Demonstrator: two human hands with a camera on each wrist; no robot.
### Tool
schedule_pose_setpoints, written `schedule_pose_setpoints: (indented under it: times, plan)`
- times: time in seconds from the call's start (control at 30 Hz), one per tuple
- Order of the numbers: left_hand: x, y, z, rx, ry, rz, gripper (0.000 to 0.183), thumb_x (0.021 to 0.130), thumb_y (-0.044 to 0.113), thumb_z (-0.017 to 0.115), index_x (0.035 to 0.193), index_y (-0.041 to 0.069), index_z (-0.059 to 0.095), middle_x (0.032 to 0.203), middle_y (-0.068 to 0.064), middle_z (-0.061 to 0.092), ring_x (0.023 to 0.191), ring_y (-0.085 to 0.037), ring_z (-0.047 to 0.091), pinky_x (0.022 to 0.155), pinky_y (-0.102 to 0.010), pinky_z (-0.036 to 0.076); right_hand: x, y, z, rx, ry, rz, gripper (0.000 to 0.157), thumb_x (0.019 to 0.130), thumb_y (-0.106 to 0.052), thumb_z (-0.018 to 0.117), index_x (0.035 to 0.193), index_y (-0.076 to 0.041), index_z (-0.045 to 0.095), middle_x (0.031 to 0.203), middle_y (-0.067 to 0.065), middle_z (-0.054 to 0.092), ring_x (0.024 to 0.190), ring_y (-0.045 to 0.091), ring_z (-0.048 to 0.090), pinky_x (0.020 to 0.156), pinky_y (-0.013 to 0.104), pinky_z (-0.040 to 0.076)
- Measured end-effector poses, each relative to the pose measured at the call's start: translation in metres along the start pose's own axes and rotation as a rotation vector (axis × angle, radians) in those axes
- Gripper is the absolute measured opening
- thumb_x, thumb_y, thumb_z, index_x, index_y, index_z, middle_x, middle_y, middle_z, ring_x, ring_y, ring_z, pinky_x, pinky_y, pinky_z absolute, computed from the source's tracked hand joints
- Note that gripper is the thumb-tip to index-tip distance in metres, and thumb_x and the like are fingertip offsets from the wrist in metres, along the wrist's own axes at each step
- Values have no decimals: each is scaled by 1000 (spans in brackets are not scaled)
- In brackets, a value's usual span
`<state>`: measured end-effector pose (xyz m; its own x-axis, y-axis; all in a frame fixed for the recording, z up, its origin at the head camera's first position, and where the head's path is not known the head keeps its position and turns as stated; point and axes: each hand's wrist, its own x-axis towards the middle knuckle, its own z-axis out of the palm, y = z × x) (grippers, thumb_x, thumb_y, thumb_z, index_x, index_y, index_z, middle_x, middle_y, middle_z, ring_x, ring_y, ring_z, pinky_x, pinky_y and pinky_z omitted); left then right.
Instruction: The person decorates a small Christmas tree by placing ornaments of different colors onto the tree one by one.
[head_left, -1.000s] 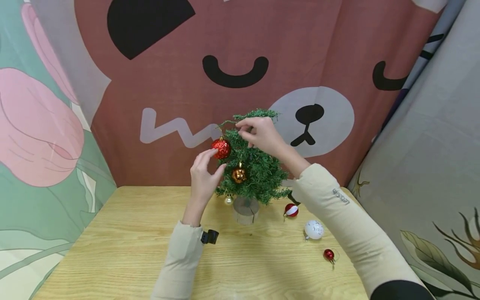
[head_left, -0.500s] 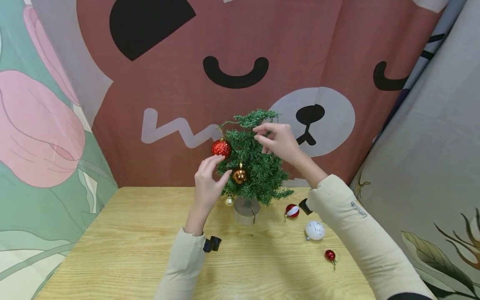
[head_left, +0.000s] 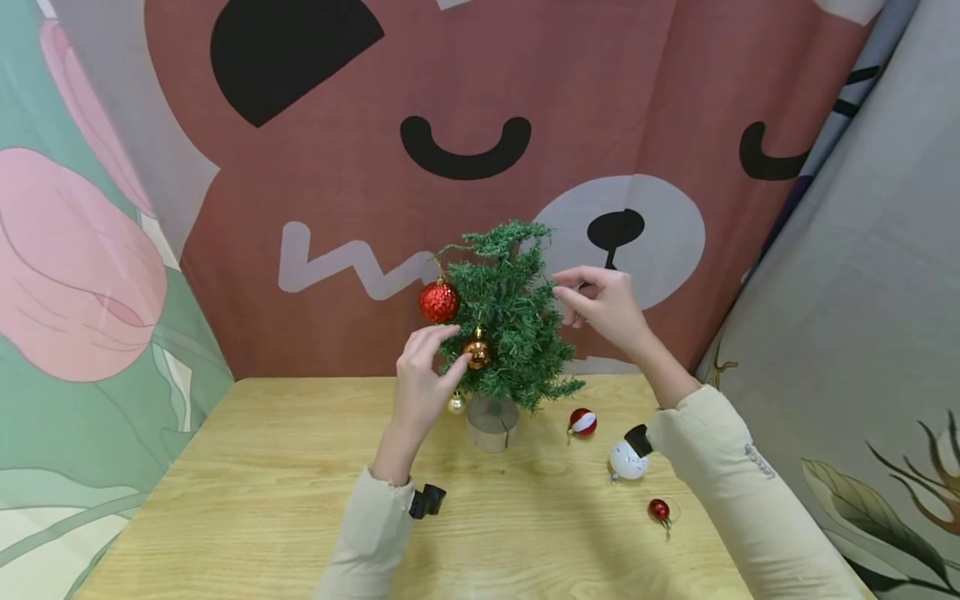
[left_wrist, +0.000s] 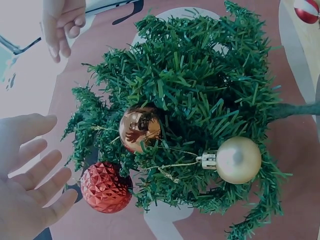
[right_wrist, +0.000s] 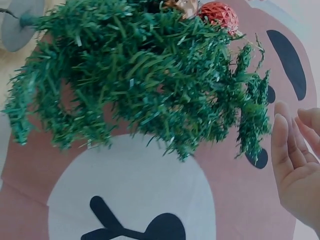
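The small artificial Christmas tree (head_left: 517, 333) stands on its log-like base (head_left: 491, 433) near the middle of the table's (head_left: 262, 500) back edge, the printed cloth (head_left: 337, 167) rising behind it. The red faceted bauble (head_left: 438, 302) hangs from a left outer branch; the copper bauble (head_left: 480, 348) hangs on the tree's front, and the pale gold bauble (left_wrist: 239, 160) hangs low at the left. The left hand (head_left: 422, 383) is just beside the red and copper baubles, fingers spread, thumb well away from them. The right hand (head_left: 611, 308) is near the tree's right side, fingers lightly bent, thumb and forefinger apart by a narrow gap. Bare wood runs from the base to the left edge. Toward the right edge lie the red-and-white bauble (head_left: 582, 422), the white bauble (head_left: 622, 463) and the small red bauble (head_left: 658, 510), in a slanting row, each apart.
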<state>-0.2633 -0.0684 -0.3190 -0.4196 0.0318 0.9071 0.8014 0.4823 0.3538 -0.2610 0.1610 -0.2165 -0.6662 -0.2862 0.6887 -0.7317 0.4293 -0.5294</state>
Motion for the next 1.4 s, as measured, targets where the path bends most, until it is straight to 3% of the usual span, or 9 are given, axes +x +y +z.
schedule_pose_setpoints:
  times: [0.17,0.43,0.57,0.8,1.13,1.4]
  plan:
    - [-5,2,2,-1,-18,2,34,69,0,75,100,-4,64,96,-15,61,82,-29,55,57,-31,46,-17,6,-7,1,30,32,14,82,8,57,95,12,63,66,16,61,45,24,55,46,29,48]
    - [-10,4,3,9,-44,-15,34,69,0,75,100,-5,64,96,-14,62,88,-25,55,68,-35,48,-40,14,-17,33,75,58,14,82,9,57,94,12,63,58,3,61,46,24,56,46,27,48]
    - [-13,4,6,18,-77,-2,33,69,1,75,100,-4,64,96,-12,62,89,-24,55,75,-34,47,-56,16,-21,-18,77,58,15,80,11,58,94,12,63,58,1,61,47,20,56,46,24,48]
    - [-18,4,8,24,-107,-10,34,69,0,75,101,-3,64,93,-13,62,87,-23,55,74,-34,47,-90,22,-27,-3,114,82,14,79,16,56,92,13,62,65,-7,61,46,17,56,45,22,48]
    - [-21,5,8,33,-150,-33,33,69,1,75,100,-4,64,94,-13,62,90,-24,55,76,-35,47,-127,41,-23,29,124,184,11,79,15,57,89,15,60,58,8,60,47,16,57,44,23,48]
    - [-24,4,13,33,-190,-65,32,71,4,74,100,-3,64,96,-11,62,92,-24,55,77,-36,47,-154,67,-20,70,133,258,11,80,13,58,91,14,61,61,-3,61,48,17,57,43,26,48]
